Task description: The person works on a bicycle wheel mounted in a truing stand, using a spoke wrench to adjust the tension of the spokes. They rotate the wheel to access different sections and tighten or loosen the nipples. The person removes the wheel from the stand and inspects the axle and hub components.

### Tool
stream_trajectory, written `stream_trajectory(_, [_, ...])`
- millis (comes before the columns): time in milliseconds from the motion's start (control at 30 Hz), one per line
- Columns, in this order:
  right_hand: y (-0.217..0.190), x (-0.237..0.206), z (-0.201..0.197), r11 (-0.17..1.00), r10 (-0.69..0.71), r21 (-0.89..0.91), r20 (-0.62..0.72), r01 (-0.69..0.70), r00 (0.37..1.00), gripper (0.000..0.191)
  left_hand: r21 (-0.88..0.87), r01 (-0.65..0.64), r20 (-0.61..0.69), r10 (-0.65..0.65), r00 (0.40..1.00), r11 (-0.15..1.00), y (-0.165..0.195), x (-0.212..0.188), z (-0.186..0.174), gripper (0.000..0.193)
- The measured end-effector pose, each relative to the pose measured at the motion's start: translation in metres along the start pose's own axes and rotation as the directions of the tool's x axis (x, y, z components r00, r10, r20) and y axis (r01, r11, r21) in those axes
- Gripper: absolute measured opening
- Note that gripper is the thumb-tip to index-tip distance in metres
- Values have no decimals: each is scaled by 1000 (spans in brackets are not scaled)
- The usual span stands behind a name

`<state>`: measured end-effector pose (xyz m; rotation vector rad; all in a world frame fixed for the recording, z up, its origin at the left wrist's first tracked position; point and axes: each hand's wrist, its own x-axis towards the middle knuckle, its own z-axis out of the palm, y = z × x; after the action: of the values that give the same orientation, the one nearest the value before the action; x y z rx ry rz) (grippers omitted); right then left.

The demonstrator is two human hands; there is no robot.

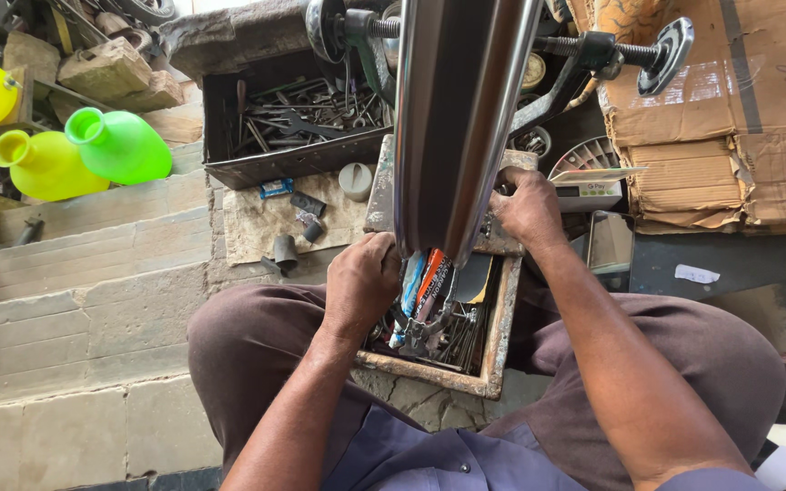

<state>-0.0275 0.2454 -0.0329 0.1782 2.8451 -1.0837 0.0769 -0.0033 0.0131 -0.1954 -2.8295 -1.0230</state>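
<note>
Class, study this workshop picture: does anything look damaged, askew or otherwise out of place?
Yes. The cardboard boxes at upper right are torn and crumpled. The wooden tray of tools between the person's knees has chipped, worn edges. Small parts lie scattered on the stone slab.

One head-worn camera looks steeply down, close over the lap and toolbox [498,320].

A roadside repair workshop, probably for bikes

Black tray of spanners [297,123] at twelve o'clock, wooden toolbox [493,336] at centre, green funnel [120,145] at ten, worn stone steps [75,309].
</note>
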Motion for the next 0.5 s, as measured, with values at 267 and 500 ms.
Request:
stream_trajectory(267, [-2,0,1,998,64,-9,24,-64,998,49,-87,-105,-81,98,992,991,5,-2,-2,11])
stream_trajectory(500, [-1,0,2,997,64,-38,31,-63,997,47,-89,-144,-111,134,985,986,10,-2,-4,29])
